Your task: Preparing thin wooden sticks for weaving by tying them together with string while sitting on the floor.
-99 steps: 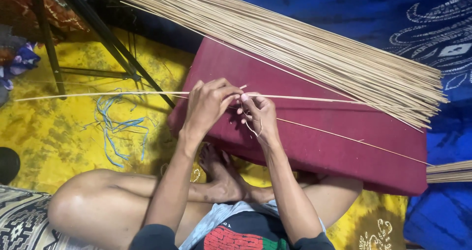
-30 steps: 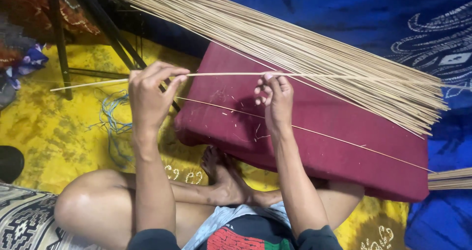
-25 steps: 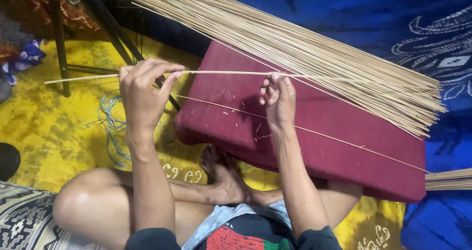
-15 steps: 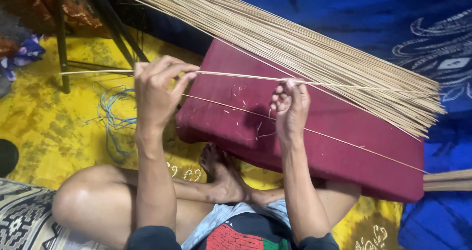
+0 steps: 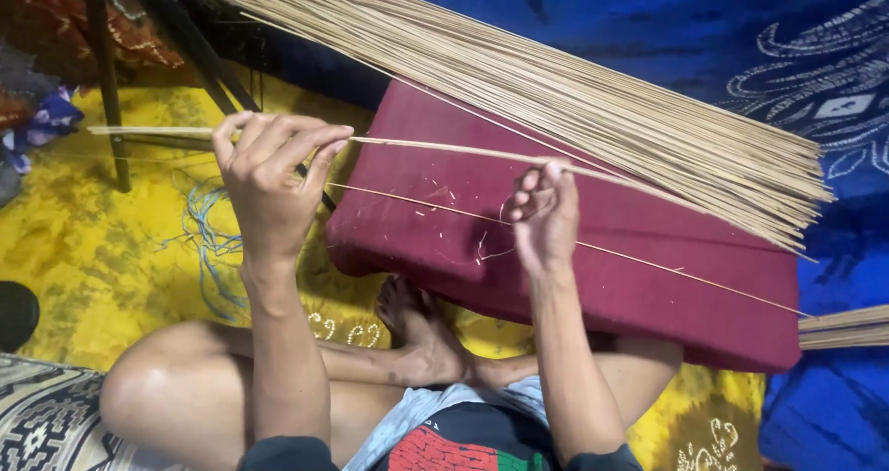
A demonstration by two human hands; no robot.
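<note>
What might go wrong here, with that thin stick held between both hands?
The thin stick, gripped by the left hand and pinched by the right hand, might snap or leave a splinter. The big bundle of sticks lies slanted across the maroon cushion and might slide off.

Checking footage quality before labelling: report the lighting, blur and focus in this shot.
Head view: even, soft indoor light, no glare; faint shadow under the left hand on the maroon rectangular cushion. The thin pale stick both hands pinch is sharp, the right hand slightly soft, frame corners dim.
</note>
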